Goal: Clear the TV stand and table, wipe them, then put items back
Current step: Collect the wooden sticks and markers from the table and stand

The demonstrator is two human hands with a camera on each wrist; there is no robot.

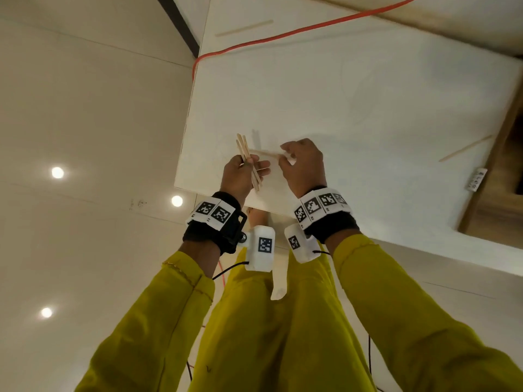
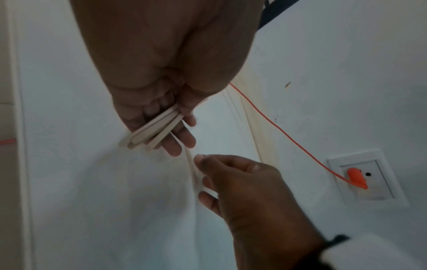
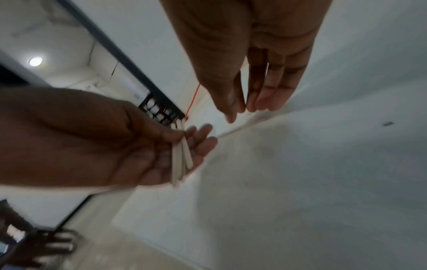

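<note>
My left hand [image 1: 249, 166] grips a bundle of several flat wooden sticks [image 1: 245, 149] over the near left corner of the white table top [image 1: 353, 108]. Just to its right, my right hand [image 1: 285, 157] pinches the end of a single wooden stick [image 1: 264, 153] that lies low over the surface and points toward the left hand. The left wrist view shows the bundle [image 2: 152, 131] in the curled left fingers, with the right hand [image 2: 203, 175] on the single stick [image 2: 190, 159]. In the right wrist view the right hand's thumb and fingertips [image 3: 240, 109] meet near the blurred stick [image 3: 242, 126].
Two more sticks lie on the white top, one at the far left [image 1: 244, 28] and one at the right [image 1: 465, 148]. An orange cable [image 1: 283, 35] crosses the back to a wall socket [image 2: 357, 178]. A small white label [image 1: 475, 179] lies by a wooden recess [image 1: 503, 193].
</note>
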